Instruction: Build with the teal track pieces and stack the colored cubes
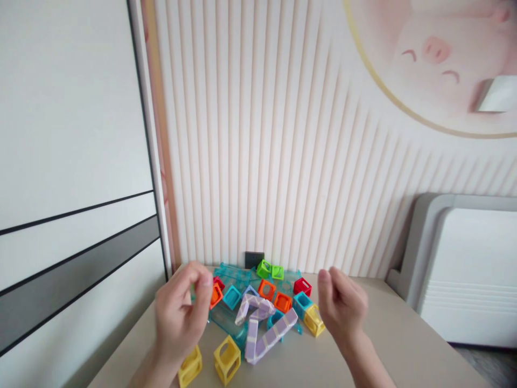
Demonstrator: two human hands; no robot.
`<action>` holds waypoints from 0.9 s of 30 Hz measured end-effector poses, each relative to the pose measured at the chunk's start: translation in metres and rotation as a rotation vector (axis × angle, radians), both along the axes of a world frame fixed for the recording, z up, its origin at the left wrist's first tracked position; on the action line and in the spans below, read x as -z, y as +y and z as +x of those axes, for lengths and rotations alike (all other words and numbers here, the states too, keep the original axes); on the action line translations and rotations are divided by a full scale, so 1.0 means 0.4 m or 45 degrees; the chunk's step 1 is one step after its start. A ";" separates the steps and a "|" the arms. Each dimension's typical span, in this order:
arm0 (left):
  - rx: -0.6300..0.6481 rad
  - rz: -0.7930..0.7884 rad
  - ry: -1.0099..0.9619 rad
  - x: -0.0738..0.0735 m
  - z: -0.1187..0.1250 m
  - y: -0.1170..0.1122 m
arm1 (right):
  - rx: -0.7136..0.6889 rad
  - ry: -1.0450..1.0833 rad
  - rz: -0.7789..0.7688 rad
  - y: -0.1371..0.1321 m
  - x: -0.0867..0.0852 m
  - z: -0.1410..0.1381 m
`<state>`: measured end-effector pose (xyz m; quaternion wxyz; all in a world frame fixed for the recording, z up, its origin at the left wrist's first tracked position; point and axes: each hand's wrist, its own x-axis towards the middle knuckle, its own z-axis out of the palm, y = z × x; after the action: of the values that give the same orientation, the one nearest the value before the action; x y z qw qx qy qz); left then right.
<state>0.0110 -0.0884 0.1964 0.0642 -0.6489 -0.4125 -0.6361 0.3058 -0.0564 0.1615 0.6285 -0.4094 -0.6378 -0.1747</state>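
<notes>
A heap of small open plastic cubes lies on a beige table [396, 345] against a ribbed wall. There are yellow cubes [226, 360], orange cubes [266, 289], green cubes [264, 268], a red cube [302, 286] and teal ones [232, 297]. Pale purple track pieces [262, 331] and clear teal track pieces [234, 275] lie among them. My left hand [181, 312] hovers at the heap's left side, fingers curled, thumb and forefinger near an orange cube [216, 296]. My right hand [342, 307] is raised at the heap's right, fingers loosely curled and empty.
A dark small block [254, 259] stands against the ribbed wall behind the heap. A white and grey cabinet panel [76, 215] runs along the left. A padded white and grey headboard [464, 269] stands to the right of the table.
</notes>
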 end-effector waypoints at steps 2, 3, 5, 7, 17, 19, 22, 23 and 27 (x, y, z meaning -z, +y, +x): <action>0.072 -0.151 0.268 0.023 0.000 0.034 | 0.065 -0.201 -0.211 0.039 0.024 -0.015; 0.063 -0.189 0.390 0.054 -0.004 0.041 | 0.070 -0.321 -0.302 0.045 0.052 -0.015; 0.013 -0.270 0.590 0.143 -0.016 0.038 | 0.037 -0.508 -0.415 0.035 0.128 -0.002; -0.091 -0.252 0.730 0.244 -0.026 0.020 | -0.022 -0.597 -0.456 0.012 0.205 0.019; -0.094 0.116 1.092 0.414 0.036 -0.007 | -0.004 -0.894 -0.414 -0.004 0.320 0.003; -0.091 0.122 1.065 0.426 0.043 -0.003 | 0.019 -0.895 -0.394 0.003 0.325 -0.003; -0.071 0.066 1.012 0.439 0.043 -0.003 | 0.018 -0.859 -0.372 0.010 0.330 -0.001; -0.065 0.038 1.015 0.440 0.042 -0.004 | 0.016 -0.847 -0.371 0.010 0.330 0.002; -0.063 -0.047 1.080 0.430 0.035 -0.009 | 0.025 -0.811 -0.343 0.006 0.325 0.005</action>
<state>0.0252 -0.0921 0.0245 0.2319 -0.8440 -0.3765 -0.3035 0.3078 -0.0541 0.0316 0.3364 -0.4197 -0.8154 -0.2140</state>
